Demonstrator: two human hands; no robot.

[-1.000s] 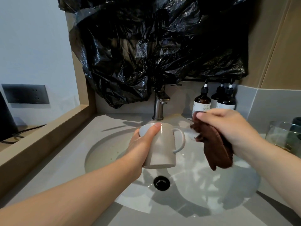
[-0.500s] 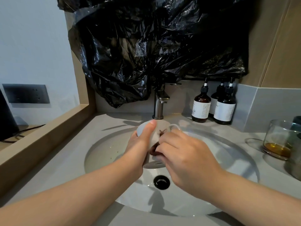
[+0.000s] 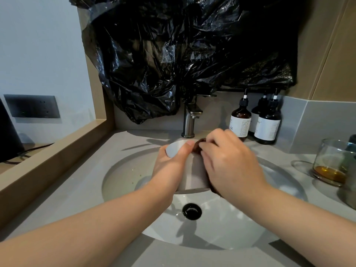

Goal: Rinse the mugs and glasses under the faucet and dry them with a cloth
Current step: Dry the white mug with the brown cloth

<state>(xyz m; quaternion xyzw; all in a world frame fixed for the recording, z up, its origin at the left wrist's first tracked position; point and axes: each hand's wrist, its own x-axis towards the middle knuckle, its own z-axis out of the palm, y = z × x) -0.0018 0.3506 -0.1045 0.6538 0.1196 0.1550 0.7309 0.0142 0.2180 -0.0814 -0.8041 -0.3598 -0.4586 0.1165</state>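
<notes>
Mug (image 3: 192,170) over sink (image 3: 119,174), below faucet (image 3: 189,120); no water seen running. Head view only: left hand (image 3: 169,166) fingers wrapped round mug body. Right hand (image 3: 229,164) fingers pinching brown cloth (image 3: 196,147), now pressed on mug side, a second ago held clear. Drying started. Glass (image 3: 331,162) with amber dregs waiting on table (image 3: 81,189).

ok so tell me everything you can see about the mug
A pale beige, matte, ceramic-looking mug held over the sink basin, roughly upright. The left hand grips its left side, thumb across the paler top end. The right hand presses a dark brown cloth against its right side; no handle shows. No water is running onto it.
</notes>
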